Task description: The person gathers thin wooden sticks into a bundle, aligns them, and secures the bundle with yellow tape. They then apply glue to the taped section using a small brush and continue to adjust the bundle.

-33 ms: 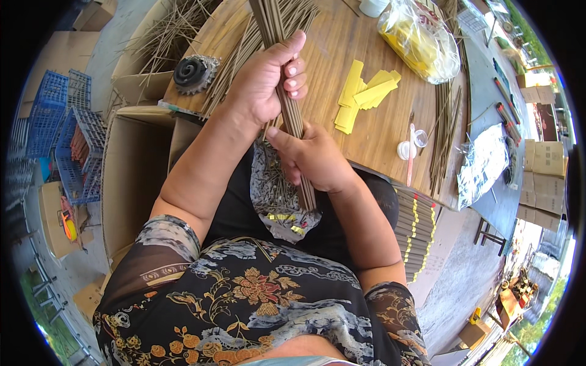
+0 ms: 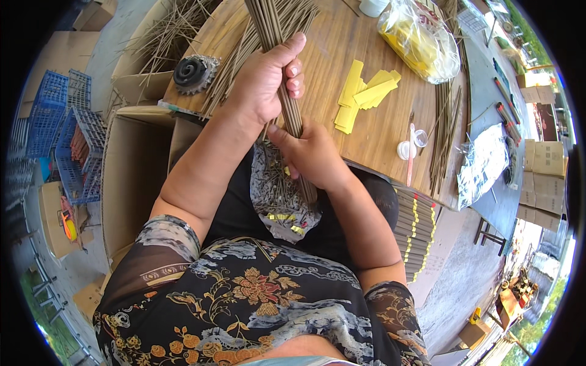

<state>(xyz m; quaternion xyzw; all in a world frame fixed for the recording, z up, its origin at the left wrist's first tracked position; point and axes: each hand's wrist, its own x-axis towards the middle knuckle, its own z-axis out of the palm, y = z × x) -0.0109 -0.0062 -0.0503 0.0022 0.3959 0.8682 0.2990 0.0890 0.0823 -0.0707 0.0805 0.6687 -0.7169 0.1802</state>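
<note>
Head view, left hand [image 2: 266, 79]: fingers are curling round a bundle of thin brown sticks [image 2: 292, 113], thumb pointing upward.
Right hand [image 2: 316, 154]: is grasping the bundle lower down.
Bundle: is slanting through both hands, lower end hanging over a grey, debris-strewn sheet [image 2: 264, 183].

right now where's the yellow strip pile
In the head view, the yellow strips lie on the wooden table, right of the held sticks, below-left of the clear bag.

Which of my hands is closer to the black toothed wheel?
Left. Your left hand, around the brown stick bundle, is right of the black toothed wheel; your right hand, lower on the bundle, is farther right.
</note>
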